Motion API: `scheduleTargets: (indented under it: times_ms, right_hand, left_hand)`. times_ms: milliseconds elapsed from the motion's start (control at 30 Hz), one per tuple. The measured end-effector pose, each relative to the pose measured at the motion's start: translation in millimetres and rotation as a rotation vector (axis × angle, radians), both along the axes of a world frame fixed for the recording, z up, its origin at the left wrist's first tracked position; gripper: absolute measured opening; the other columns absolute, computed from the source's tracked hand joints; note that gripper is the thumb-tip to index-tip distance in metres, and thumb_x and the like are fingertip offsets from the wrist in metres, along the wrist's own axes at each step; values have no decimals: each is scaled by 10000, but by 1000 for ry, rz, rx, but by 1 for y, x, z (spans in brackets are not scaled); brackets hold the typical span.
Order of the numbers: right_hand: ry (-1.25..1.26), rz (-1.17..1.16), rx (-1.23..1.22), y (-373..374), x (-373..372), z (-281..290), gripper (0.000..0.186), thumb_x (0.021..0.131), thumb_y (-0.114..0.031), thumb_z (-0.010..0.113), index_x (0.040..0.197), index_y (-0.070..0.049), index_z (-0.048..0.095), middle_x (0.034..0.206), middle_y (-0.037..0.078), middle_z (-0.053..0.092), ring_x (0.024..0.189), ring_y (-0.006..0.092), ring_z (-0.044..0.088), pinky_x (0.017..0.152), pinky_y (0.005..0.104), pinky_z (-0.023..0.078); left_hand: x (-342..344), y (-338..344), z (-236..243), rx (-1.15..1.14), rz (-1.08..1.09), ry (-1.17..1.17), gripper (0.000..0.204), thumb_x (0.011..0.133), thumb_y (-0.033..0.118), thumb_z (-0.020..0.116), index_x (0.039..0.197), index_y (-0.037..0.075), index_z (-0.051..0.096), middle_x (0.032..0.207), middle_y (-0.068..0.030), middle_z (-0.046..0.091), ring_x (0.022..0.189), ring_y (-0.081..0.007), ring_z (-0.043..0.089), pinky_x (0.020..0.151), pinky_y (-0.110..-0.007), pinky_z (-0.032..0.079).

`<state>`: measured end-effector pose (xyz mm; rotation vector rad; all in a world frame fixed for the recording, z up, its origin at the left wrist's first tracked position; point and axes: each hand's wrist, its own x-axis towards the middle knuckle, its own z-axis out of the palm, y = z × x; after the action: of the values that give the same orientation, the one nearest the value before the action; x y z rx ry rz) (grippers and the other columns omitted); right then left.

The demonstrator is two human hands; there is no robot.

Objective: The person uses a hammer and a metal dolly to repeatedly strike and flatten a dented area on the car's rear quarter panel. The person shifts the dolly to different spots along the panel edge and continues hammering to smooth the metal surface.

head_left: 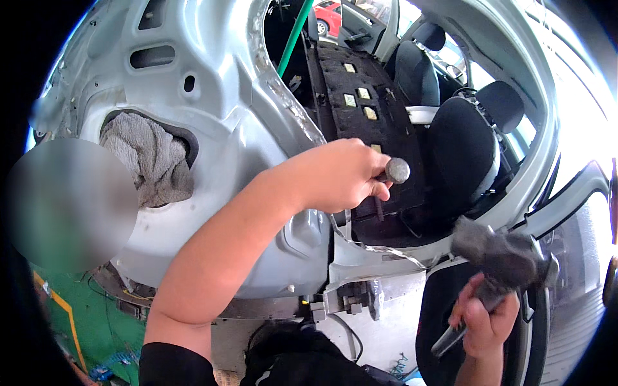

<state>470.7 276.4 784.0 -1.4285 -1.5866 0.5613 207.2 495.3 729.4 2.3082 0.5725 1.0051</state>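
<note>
My left hand [344, 177] reaches over the car body's door-opening edge, its fingers closed round a metal rod tool [398, 170]. The tool's round, worn metal end points up at me. A thin dark shaft shows below the fist, but its tip is hard to make out. At the lower right my right hand [486, 318] grips a hammer [499, 254] by its handle. The hammer's bulky dark head is raised, blurred, and apart from the rod. Beneath my left forearm lies the bare silver-grey body panel [232, 174].
A grey rag [145, 154] is stuffed in a panel hole. Inside the cabin are black seats [460, 145] and a dark carpeted panel [347, 77] with small pale pads. A green bar [296, 35] crosses the opening. An open door [579, 257] stands at right; cables lie below.
</note>
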Motion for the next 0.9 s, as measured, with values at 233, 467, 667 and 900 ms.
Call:
scheduleTargets:
  times_ms: [233, 467, 667, 900]
  right_hand:
    - [-359, 145, 273, 47, -47, 52, 425, 967, -334, 713, 1157, 27, 593, 731, 70, 640, 569, 108, 591, 533, 253, 471]
    - [-508, 59, 35, 66, -62, 64, 322, 950, -284, 757, 1077, -10, 643, 773, 21, 630, 666, 123, 553, 655, 307, 482]
    - [-251, 196, 363, 62, -56, 60, 341, 1004, -319, 675, 1129, -9, 608, 744, 25, 623, 556, 85, 575, 510, 234, 464]
    - [-291, 107, 2, 58, -48, 41, 334, 970, -310, 719, 1046, -12, 589, 682, 30, 599, 513, 93, 575, 487, 233, 441]
  left_hand:
    - [1, 3, -6, -40, 12, 41, 105, 949, 105, 690, 998, 20, 650, 874, -133, 771, 825, -357, 728, 707, -427, 530]
    - [-1, 2, -5, -14, -7, 24, 103, 955, 100, 683, 998, 12, 649, 875, -144, 772, 814, -361, 727, 709, -428, 529]
    - [-1, 6, -6, -22, -5, 16, 100, 952, 98, 685, 985, 12, 648, 885, -149, 771, 821, -354, 729, 722, -423, 532]
    - [0, 8, -8, -11, 27, -35, 113, 957, 133, 697, 982, 34, 650, 812, -138, 738, 780, -347, 713, 692, -434, 512]
